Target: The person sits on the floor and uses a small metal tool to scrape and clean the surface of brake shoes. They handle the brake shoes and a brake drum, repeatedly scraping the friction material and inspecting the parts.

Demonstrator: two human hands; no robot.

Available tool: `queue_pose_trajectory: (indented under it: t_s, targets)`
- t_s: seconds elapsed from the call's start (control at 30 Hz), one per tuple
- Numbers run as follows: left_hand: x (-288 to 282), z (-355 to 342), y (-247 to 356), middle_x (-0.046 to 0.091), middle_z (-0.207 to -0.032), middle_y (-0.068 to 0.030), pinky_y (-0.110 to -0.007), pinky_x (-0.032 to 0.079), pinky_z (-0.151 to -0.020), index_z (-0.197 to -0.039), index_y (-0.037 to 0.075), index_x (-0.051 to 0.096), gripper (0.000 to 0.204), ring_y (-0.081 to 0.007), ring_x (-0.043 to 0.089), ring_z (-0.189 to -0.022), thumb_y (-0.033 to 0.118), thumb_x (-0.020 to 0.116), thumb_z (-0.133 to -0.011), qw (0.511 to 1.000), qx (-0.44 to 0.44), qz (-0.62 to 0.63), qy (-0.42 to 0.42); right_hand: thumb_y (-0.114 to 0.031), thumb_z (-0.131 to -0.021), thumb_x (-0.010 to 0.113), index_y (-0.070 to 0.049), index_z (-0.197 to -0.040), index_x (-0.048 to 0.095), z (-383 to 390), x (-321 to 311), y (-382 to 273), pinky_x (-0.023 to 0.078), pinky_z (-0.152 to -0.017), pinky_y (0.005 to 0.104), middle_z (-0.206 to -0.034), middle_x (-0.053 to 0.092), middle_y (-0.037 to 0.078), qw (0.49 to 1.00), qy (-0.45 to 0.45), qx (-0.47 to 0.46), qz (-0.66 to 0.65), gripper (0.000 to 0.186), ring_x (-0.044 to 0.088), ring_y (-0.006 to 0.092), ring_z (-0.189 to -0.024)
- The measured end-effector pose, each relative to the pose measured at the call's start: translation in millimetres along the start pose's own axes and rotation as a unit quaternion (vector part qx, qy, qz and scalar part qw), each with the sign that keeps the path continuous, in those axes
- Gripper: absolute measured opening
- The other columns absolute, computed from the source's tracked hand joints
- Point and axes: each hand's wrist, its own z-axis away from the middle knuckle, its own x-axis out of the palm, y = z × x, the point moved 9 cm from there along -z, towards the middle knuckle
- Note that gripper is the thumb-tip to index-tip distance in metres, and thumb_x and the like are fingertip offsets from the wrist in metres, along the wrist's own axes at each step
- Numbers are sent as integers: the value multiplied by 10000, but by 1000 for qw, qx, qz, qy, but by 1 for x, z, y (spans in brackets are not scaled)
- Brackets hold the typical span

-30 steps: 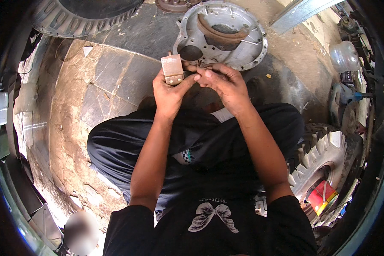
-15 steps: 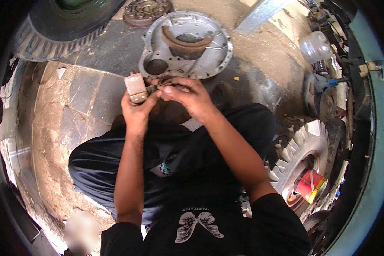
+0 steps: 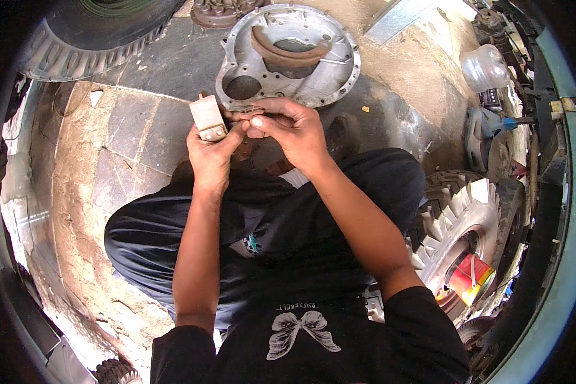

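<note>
In my left hand [image 3: 210, 160] is a pale, boxy block [image 3: 205, 114] with a band of small round rivet-like heads at its lower end. The fingers are wrapped round it, thumb toward the right. My right hand [image 3: 297, 136] is closed in a pinch beside the block, thumb against forefinger. A thin brownish piece [image 3: 242, 116] spans the gap between the block and the right fingertips; its kind is unclear. Just beyond both hands lies a grey metal bell housing [image 3: 336, 72] with a large opening and a smaller round hole. A curved rusty shoe-like piece [image 3: 270, 52] rests across it.
A big tyre [image 3: 57, 54] lies far left, and a rusty round part [image 3: 221, 14] sits behind the housing. On the right are a clear plastic bottle [image 3: 485, 67], a chunky-treaded wheel [image 3: 457, 211] and a red-yellow can [image 3: 470, 279]. A metal post [image 3: 400, 19] stands at far right.
The view has shifted slightly, with the housing sitting higher in it. My right fingers have straightened a little over the thin piece; my left hand still grips the block.
</note>
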Motion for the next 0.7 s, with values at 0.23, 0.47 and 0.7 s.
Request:
queue_pose_trajectory:
  t_s: [0.23, 0.47, 0.7]
  targets:
    - [-1, 1, 5, 753, -1006, -85, -290, 569, -777, -1081, 10, 645, 250, -143, 719, -864, -42, 780, -877, 998, -9, -57, 10, -36, -964, 730, 36, -1207, 730, -3, 6, -12, 603, -879, 295, -1089, 775, 106, 990, -32, -43, 131, 253, 735, 149, -958]
    - [4, 2, 4, 753, -977, -72, -280, 562, -772, -1083, -16, 690, 209, -130, 704, -840, 25, 785, -901, 996, -42, -79, -13, -45, -982, 710, 61, -1169, 720, 0, 1, -14, 598, -923, 323, -1120, 772, 126, 996, -26, 6, 90, 215, 724, 162, -1031]
    - [-2, 1, -6, 763, -968, -75, -282, 556, -777, -1062, -35, 729, 215, -119, 700, -851, 103, 796, -911, 992, -53, -108, -29, -47, -979, 715, 48, -1166, 732, 4, 1, -18, 589, -798, 291, -1087, 768, 101, 990, -47, -32, 127, 211, 720, 137, -921]
